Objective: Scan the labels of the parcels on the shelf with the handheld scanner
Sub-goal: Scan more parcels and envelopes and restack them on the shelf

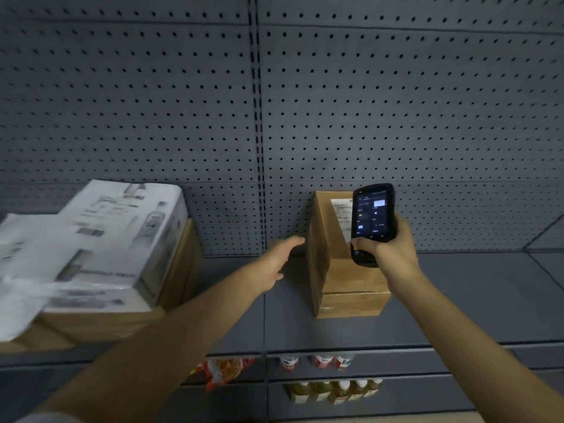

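Note:
A brown cardboard parcel [338, 276] stands on the grey shelf [457, 300], with a white label [343, 213] on its top face. My right hand [390, 245] holds a black handheld scanner [370, 221] upright just over the label, its lit screen facing me and covering part of the label. My left hand [279, 261] is spread open beside the parcel's left side, fingertips near its upper left edge; whether it touches the parcel is unclear.
At the left, a white printed box [100, 245] lies on top of brown cartons [177, 285], with a white plastic-wrapped packet in front. Perforated grey back panels rise behind. Lower shelves hold bottles [332, 389] and a snack bag [225, 370].

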`<state>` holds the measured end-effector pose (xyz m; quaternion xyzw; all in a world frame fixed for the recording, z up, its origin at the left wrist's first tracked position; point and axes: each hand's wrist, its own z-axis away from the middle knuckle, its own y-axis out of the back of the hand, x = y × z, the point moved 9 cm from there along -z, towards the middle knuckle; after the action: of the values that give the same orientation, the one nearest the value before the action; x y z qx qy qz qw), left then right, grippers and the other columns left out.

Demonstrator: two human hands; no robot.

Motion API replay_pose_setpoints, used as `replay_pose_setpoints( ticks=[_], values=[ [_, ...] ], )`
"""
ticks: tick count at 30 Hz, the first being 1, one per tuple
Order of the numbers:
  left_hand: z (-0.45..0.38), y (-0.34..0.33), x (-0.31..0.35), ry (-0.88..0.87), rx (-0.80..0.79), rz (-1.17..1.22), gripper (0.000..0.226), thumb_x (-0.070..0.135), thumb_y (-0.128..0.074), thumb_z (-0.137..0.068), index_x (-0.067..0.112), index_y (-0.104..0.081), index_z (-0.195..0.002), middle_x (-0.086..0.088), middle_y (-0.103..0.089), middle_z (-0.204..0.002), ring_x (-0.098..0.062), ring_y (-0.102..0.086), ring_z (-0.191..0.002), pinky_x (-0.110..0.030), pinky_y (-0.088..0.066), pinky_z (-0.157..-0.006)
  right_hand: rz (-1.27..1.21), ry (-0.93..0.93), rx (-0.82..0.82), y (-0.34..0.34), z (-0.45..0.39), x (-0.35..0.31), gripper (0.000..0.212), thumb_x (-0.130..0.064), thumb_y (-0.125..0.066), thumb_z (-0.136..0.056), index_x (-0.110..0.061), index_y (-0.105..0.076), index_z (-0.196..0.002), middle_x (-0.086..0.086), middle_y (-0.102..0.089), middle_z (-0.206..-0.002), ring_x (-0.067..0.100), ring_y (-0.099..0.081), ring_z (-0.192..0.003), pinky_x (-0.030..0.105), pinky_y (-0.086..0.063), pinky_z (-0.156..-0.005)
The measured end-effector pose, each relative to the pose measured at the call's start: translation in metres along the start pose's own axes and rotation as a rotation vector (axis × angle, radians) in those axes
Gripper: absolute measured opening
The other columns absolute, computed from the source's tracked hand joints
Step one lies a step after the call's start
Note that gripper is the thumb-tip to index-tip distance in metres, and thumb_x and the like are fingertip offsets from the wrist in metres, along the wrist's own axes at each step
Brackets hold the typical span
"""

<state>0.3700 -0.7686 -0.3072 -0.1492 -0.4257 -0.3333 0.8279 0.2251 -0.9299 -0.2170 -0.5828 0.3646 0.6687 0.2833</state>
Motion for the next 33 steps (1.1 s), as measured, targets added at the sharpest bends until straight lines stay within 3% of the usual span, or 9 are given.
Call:
replay_pose_setpoints(
  ticks=[6,10,12,16,20,22,26,29,33],
  values=[
    [0.033,0.098,0.012,-0.046,0.022,-0.18,0.045,0.02,-0.058,-0.097,0.007,-0.047,-0.138,-0.01,-0.056,-0.115,-0.024,-0.057,-0.106,-0.033,-0.05,-0.097,-0.37,-0.175,-0.281,-0.124,0.044,-0.012,0.047,0.01,-0.072,-0.07,-0.008,-0.059,-0.113,0.016,-0.071,-0.103,0.033,-0.07,-0.09,0.046,-0.056,-0.087],
    [0.069,0.184,0.022,-0.122,0.098,-0.109,0.033,0.01,-0.054,-0.098,-0.001,-0.051,-0.129,-0.013,-0.061,-0.09,-0.024,-0.065,-0.075,-0.029,-0.06,-0.071,-0.542,-0.303,-0.478,-0.214,0.091,-0.021,0.048,0.009,-0.064,-0.079,0.007,-0.054,-0.126,0.027,-0.066,-0.108,0.031,-0.073,-0.081,0.034,-0.06,-0.07],
    [0.089,0.228,0.028,-0.181,0.161,-0.108,0.026,0.008,-0.053,-0.098,-0.001,-0.054,-0.122,-0.013,-0.064,-0.086,-0.024,-0.066,-0.069,-0.03,-0.06,-0.07,-0.6,-0.368,-0.511,-0.252,0.115,-0.021,0.042,0.007,-0.062,-0.082,0.015,-0.054,-0.122,0.027,-0.064,-0.106,0.027,-0.075,-0.076,0.029,-0.06,-0.064],
    [0.125,0.317,0.045,-0.438,0.336,-0.2,0.015,0.002,-0.05,-0.095,0.007,-0.064,-0.099,-0.014,-0.068,-0.091,-0.019,-0.064,-0.064,-0.022,-0.053,-0.056,-0.625,-0.475,-0.558,-0.32,0.154,-0.02,0.013,0.002,-0.058,-0.087,0.007,-0.061,-0.099,0.019,-0.067,-0.098,0.022,-0.074,-0.075,0.03,-0.059,-0.081],
    [0.143,0.396,0.043,-0.6,0.579,-0.313,0.025,0.004,-0.057,-0.093,0.007,-0.061,-0.117,-0.009,-0.06,-0.113,-0.019,-0.057,-0.098,-0.013,-0.048,-0.077,-0.644,-0.49,-0.56,-0.361,0.175,-0.019,0.008,0.004,-0.056,-0.087,0.003,-0.061,-0.094,0.016,-0.068,-0.091,0.027,-0.069,-0.086,0.029,-0.057,-0.083],
    [0.134,0.422,0.028,-0.501,0.623,-0.35,0.045,0.016,-0.062,-0.092,0.01,-0.05,-0.134,-0.012,-0.052,-0.133,-0.026,-0.05,-0.122,-0.032,-0.044,-0.103,-0.618,-0.486,-0.562,-0.371,0.182,-0.017,0.01,0.004,-0.056,-0.087,0.004,-0.062,-0.095,0.016,-0.068,-0.091,0.028,-0.068,-0.089,0.03,-0.057,-0.084],
    [0.109,0.436,-0.022,-0.213,0.445,-0.215,0.056,0.031,-0.055,-0.098,0.009,-0.037,-0.146,-0.006,-0.049,-0.139,-0.028,-0.05,-0.125,-0.031,-0.038,-0.102,-0.559,-0.441,-0.554,-0.38,0.186,-0.015,0.019,0.005,-0.056,-0.086,0.002,-0.061,-0.104,0.016,-0.068,-0.096,0.028,-0.067,-0.092,0.031,-0.057,-0.086],
    [0.106,0.425,-0.038,-0.196,0.305,-0.019,0.031,0.031,-0.048,-0.102,0.015,-0.05,-0.129,0.001,-0.056,-0.121,-0.021,-0.053,-0.109,-0.032,-0.041,-0.097,-0.553,-0.443,-0.555,-0.378,0.185,-0.016,0.025,0.005,-0.056,-0.086,0.002,-0.06,-0.11,0.017,-0.068,-0.102,0.029,-0.067,-0.096,0.032,-0.057,-0.086],
    [0.1,0.408,-0.046,-0.144,0.043,0.249,0.041,0.032,-0.054,-0.099,0.017,-0.05,-0.137,-0.007,-0.062,-0.128,-0.026,-0.062,-0.108,-0.045,-0.055,-0.082,-0.542,-0.443,-0.545,-0.372,0.186,-0.014,0.033,0.006,-0.057,-0.085,0.005,-0.056,-0.118,0.021,-0.064,-0.113,0.032,-0.067,-0.1,0.034,-0.057,-0.087]
  ],
)
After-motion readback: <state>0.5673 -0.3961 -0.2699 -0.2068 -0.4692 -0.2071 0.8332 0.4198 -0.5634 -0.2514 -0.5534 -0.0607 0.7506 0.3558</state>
